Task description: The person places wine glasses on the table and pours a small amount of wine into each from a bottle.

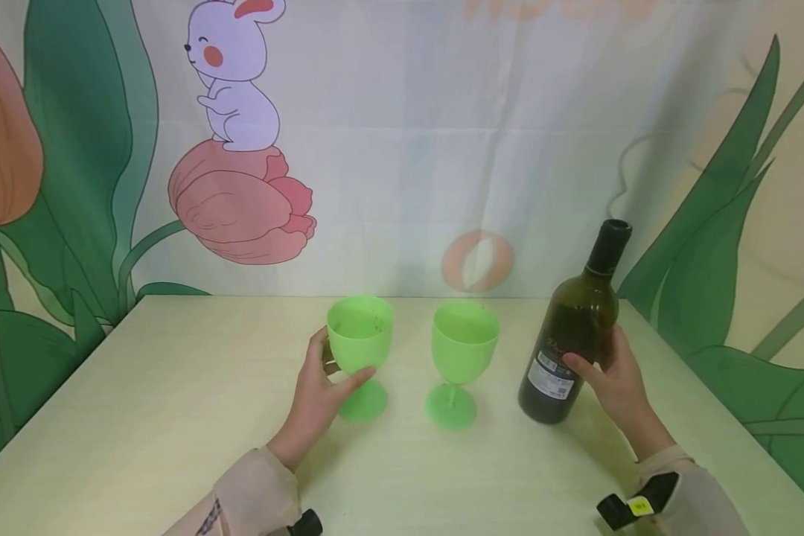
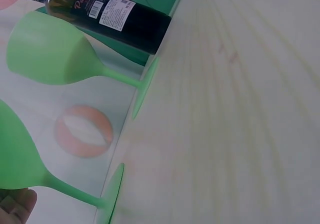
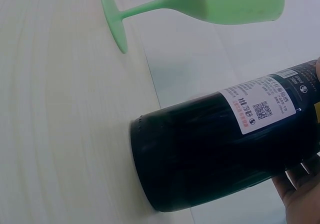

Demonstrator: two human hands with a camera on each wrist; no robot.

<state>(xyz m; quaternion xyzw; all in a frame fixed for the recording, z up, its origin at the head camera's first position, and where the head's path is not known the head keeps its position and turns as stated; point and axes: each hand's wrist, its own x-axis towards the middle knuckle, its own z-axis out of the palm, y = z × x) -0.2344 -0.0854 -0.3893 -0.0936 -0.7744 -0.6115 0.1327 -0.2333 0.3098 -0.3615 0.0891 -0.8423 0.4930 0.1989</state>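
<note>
Two light-green goblets stand upright on the table. My left hand (image 1: 316, 391) holds the left goblet (image 1: 360, 335) around the lower bowl, thumb in front and fingers on the far side. Beside it, the right goblet (image 1: 465, 339) stands apart, touched by neither hand; it also shows in the left wrist view. My right hand (image 1: 619, 387) grips a dark wine bottle (image 1: 563, 327) about its middle, the thumb lying near the white label. The bottle leans with its neck to the right, and I cannot tell whether its base (image 3: 155, 169) touches the table.
The pale wooden table (image 1: 174, 387) runs back to a printed curtain (image 1: 388, 149) with a rabbit, flowers and leaves. Dark wrist cameras sit at both cuffs; the right one (image 1: 636, 502) hangs low over the table.
</note>
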